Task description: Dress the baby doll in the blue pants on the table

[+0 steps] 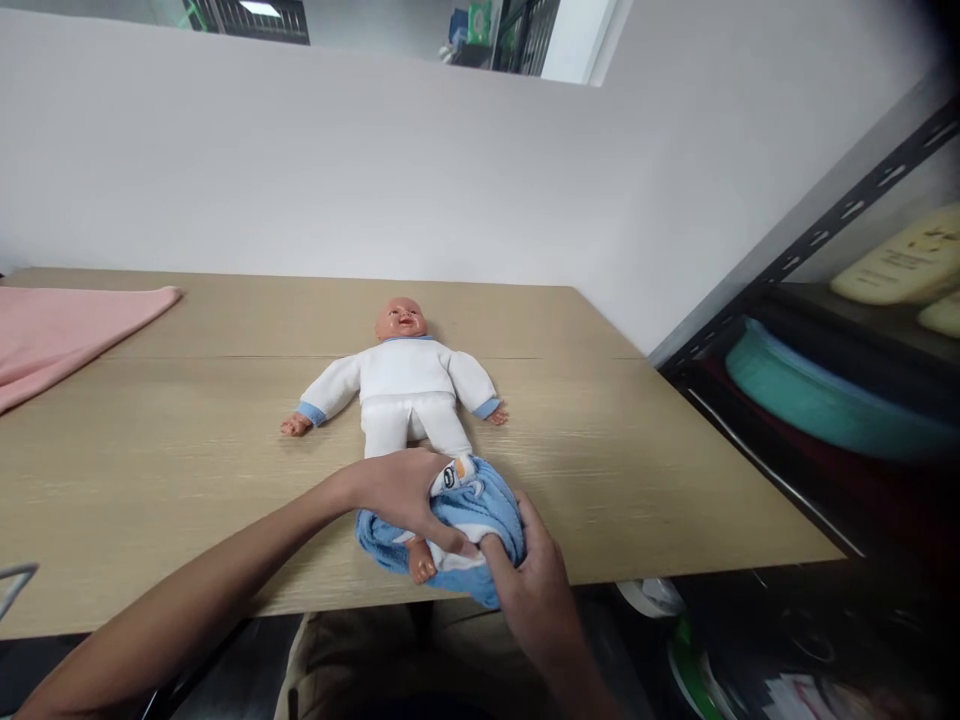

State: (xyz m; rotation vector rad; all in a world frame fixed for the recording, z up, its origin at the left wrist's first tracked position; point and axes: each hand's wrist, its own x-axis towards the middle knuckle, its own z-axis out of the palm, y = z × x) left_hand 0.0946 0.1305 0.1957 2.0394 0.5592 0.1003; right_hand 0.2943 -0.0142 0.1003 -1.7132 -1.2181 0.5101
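Note:
A baby doll [405, 375] lies on its back on the table, its head towards the wall, in a white top with blue cuffs. A blue terry-cloth baby garment [491, 500] with a white lining and a small printed motif is bunched round the doll's lower legs near the table's front edge. One bare doll foot [421, 562] pokes out of the cloth; the other foot is hidden. My left hand [412, 495] lies across the legs and grips the garment, thumb on its white part. On the right side, my right hand [529, 570] pinches the garment's edge.
The wooden table [210, 440] meets a white wall [300, 170] at the back. A pink cloth [67, 335] lies at the far left. To the right, a dark metal shelf holds a teal basin [832, 400] and pale yellow bottles [900, 260].

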